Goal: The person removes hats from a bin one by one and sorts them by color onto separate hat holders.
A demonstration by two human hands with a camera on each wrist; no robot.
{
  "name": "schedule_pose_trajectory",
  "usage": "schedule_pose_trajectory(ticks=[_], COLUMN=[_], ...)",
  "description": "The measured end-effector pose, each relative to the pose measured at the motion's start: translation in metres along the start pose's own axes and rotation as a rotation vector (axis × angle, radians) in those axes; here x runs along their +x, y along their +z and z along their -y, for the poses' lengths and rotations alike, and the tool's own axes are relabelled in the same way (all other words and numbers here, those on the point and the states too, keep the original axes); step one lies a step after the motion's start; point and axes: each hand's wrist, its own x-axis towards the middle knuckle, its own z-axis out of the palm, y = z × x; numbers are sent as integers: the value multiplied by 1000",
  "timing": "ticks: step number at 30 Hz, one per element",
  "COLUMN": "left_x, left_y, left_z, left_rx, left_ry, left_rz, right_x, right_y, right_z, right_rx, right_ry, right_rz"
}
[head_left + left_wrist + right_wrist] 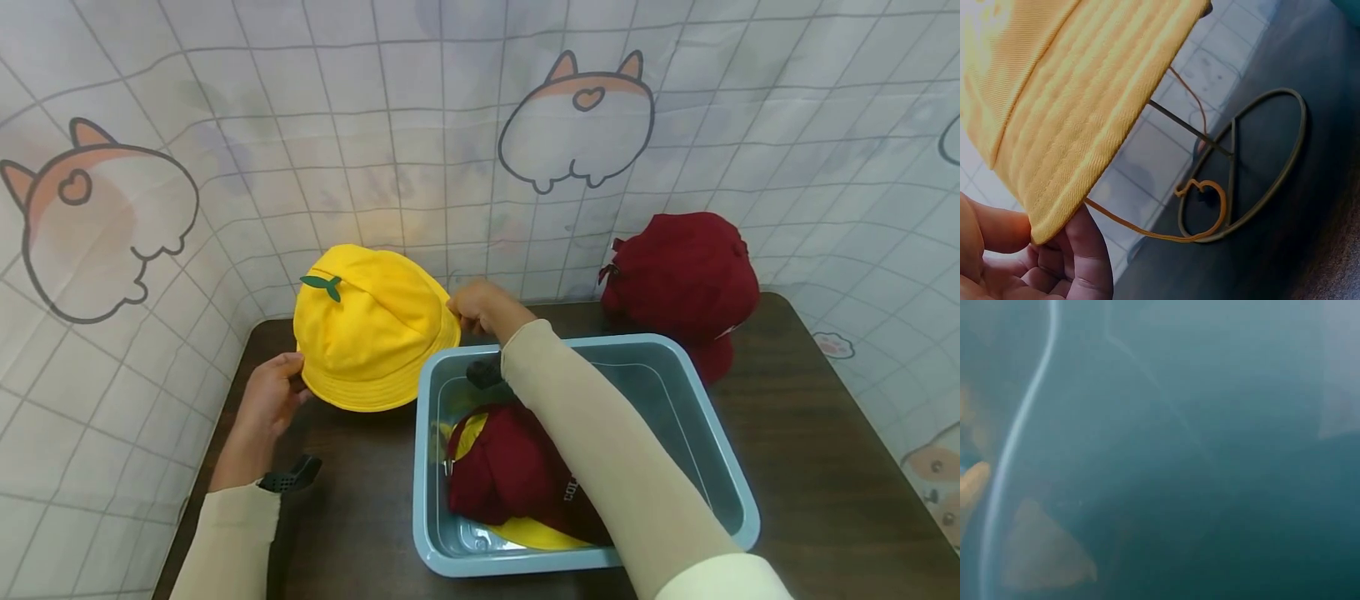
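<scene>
A yellow bucket hat (367, 325) with a small green sprout sits at the back left, over a wire stand (1304, 119) whose round foot shows in the left wrist view. My left hand (273, 392) pinches the brim's left edge between thumb and fingers. At the brim's right edge, my right hand (487, 307) grips it with curled fingers. A thin elastic chin cord (1166, 237) dangles below the brim. In the right wrist view the bin wall fills most of the picture, with a fingertip (974, 481) at the left edge.
A light blue bin (422, 467) stands in front of my right arm, holding a maroon cap (510, 475) on top of yellow fabric (536, 533). Behind its right corner is another maroon cap (678, 275). A patterned curtain (450, 125) surrounds the dark table (817, 467).
</scene>
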Motion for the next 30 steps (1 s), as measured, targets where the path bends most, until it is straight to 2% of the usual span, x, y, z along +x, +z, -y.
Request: schedule_pose_trajectory(ticks=[7,9,12,14,16,19,21,26,30], left_x=[3,3,4,5,7,13,17,31,41], left_y=[3,3,-2,-6,-11,-16,-18,-13,-5], left_z=[3,1,-4,-8,-13,-24,-32,-55,-70], left_rx=[15,-20,-93,-91,-33,95,139,136,168], left_ry=[4,-11,-48,-67,-74,-60,-56,-70,-95], left_rz=[5,67,220,306,342,335,320,271,180], right_x=[-3,-3,-2,-2,-4,-11,-18,-32,-38], right_y=[0,0,0,-1,-1,-4,-7,-14,-15], right_z=[1,2,3,4,4,6,6,3,-3], right_rx=[-59,-75,-87,-85,-88,-101,-118,-170,-181], right_ry=[21,18,9,1,-6,-6,-6,-34,-56], right_rz=[-3,-1,-11,-25,-41,-51,-41,18,93])
